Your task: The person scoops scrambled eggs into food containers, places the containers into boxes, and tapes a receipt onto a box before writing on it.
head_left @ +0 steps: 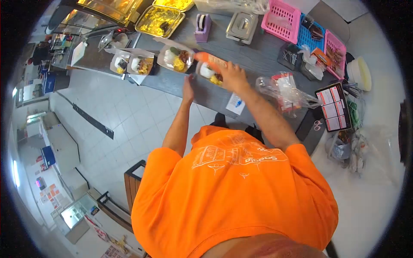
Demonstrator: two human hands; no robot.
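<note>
My right hand (234, 78) is at the right side of a paper food box (216, 82), fingers closed on its edge by an orange panel (211, 59) that stands over the far side. White rice, yellow food and something dark red show inside. Near the box's left corner is my left hand (188, 89), holding nothing, fingers stretched toward the counter edge. Just left stands another open food box (175, 59) with rice, a green piece, yellow food and dark red bits. Two more filled boxes, a nearer one (143, 64) and a farther one (121, 62), stand further left.
Behind the boxes are a food tray (160, 21), a purple tape dispenser (202, 28) and a lidded steel container (242, 26). A pink basket (282, 19), a plastic bag of red-and-white packets (286, 92), a card (235, 103) and pink scissors (318, 125) lie rightward.
</note>
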